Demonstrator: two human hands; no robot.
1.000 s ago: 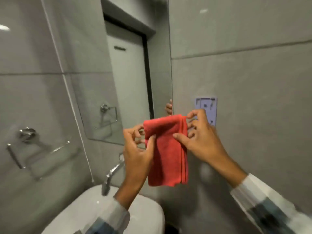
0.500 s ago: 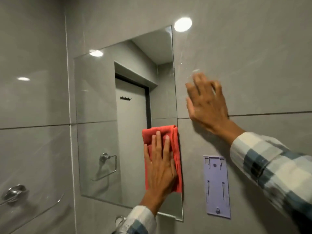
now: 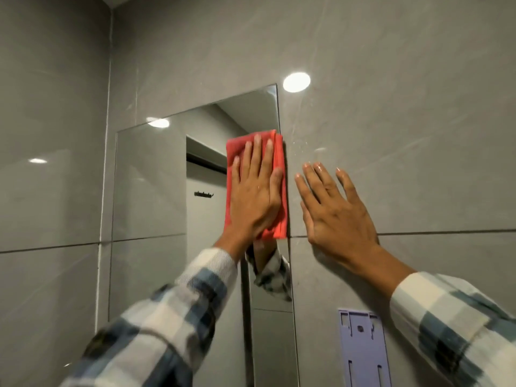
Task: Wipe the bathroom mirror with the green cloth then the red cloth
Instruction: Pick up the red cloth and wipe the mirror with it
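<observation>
The frameless mirror hangs on the grey tiled wall. A folded red cloth lies flat against the mirror near its upper right corner, along the right edge. My left hand presses flat on the cloth with fingers spread, pointing up. My right hand rests open and flat on the wall tile just right of the mirror, holding nothing. No green cloth is in view.
A lilac plastic wall bracket is fixed to the tile below my right hand. The mirror reflects a door, a small hook rail and my left sleeve. A ceiling light glares on the tile above the mirror's corner.
A second ago both hands held the red cloth in the air. My left hand then pressed it on the mirror and has slid it up towards the top right corner; my right hand moved onto the wall.
</observation>
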